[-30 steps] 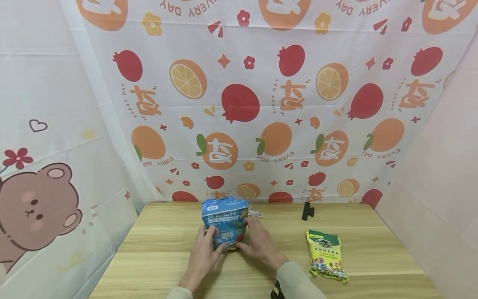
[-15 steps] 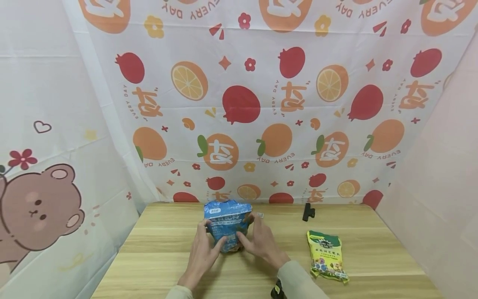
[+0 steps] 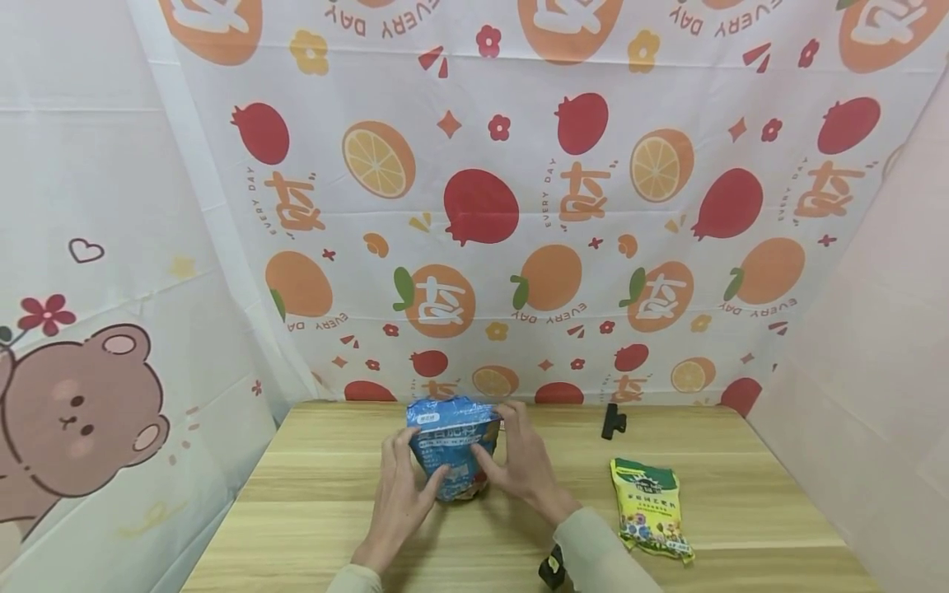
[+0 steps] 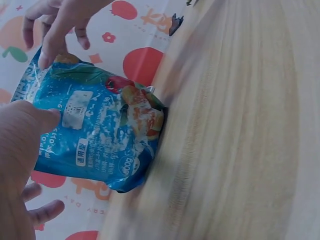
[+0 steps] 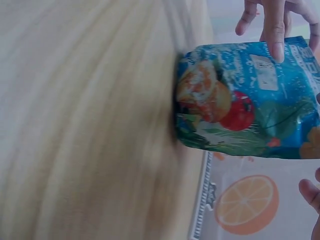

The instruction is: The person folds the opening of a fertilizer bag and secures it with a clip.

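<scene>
A blue fertilizer bag (image 3: 448, 465) printed with vegetables stands on the wooden table, leaning a little back. My left hand (image 3: 400, 486) holds its left side, thumb on the front. In the left wrist view, two left fingertips (image 4: 47, 212) extend past the bag's edge. My right hand (image 3: 526, 465) holds the upper right corner, its thumb on the front. The right wrist view shows the bag (image 5: 250, 95) between both hands, its base on the table. Contact behind the bag is hidden.
A yellow-and-green packet (image 3: 652, 506) lies to the right. Behind it is a black clip (image 3: 614, 421). Another black object (image 3: 552, 568) lies partly under my right sleeve. Behind the bag is a white strip with dark marks (image 5: 202, 200). A fruit-print cloth (image 3: 474, 272) hangs at the table's back edge.
Both hands have slid up the bag's sides toward its top corners. The bag has shifted slightly right and its top has tilted.
</scene>
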